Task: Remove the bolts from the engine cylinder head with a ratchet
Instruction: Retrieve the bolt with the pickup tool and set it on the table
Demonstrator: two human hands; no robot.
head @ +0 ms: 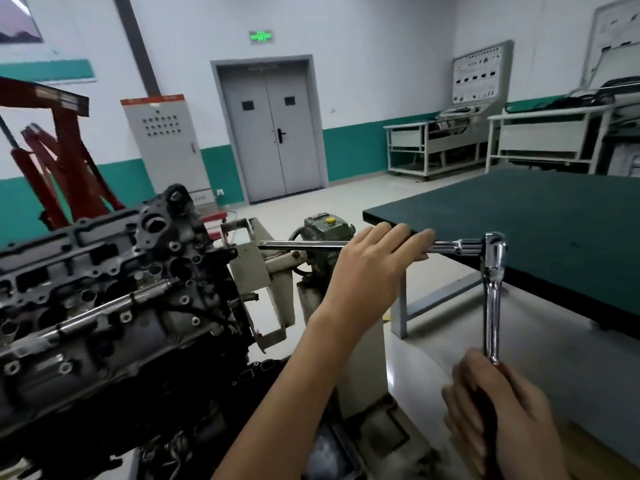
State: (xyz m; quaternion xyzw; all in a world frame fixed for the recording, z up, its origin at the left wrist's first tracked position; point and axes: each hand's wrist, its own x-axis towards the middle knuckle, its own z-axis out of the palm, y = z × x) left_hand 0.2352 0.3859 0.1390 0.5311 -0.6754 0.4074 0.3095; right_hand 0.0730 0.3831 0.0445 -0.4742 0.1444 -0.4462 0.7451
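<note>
The engine cylinder head sits at the left on a stand, dark and greasy, with several bolts and holes showing. A chrome ratchet hangs in the air to its right, with a long extension bar running left toward the engine. My left hand grips the extension bar near its middle. My right hand grips the ratchet's handle at the bottom right. The bar's tip is apart from the engine, held clear of any bolt.
A green-topped workbench stands at the right, right behind the ratchet. The engine stand's bracket and gearbox sit between engine and bench. A red hoist is at the back left, a grey double door behind.
</note>
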